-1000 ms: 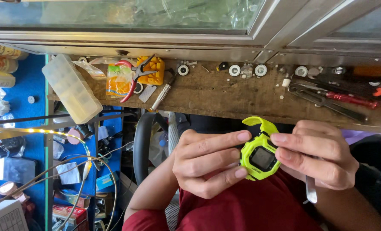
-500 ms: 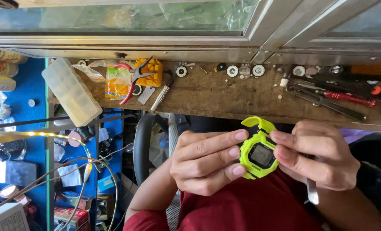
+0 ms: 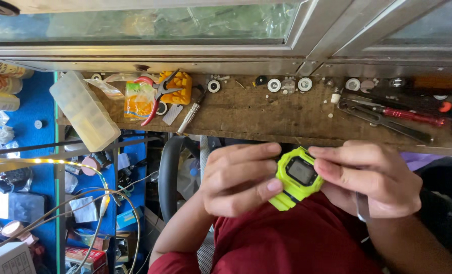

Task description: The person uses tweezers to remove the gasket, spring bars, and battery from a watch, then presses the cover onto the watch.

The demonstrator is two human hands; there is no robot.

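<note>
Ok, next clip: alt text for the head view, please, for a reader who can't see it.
Two bare hands, left hand and right hand, hold a lime-green digital watch between them above a red shirt. Beyond lies a worn wooden workbench with red-handled pliers, a red screwdriver and a clear plastic box.

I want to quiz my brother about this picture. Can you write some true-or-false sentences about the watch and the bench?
1. Both hands, left hand and right hand, hold a lime-green digital watch. True.
2. The watch lies flat on the wooden bench. False: it is held up off the bench.
3. Red-handled pliers lie on the bench. True.
4. The right hand holds the red screwdriver. False: the screwdriver lies on the bench.
</note>
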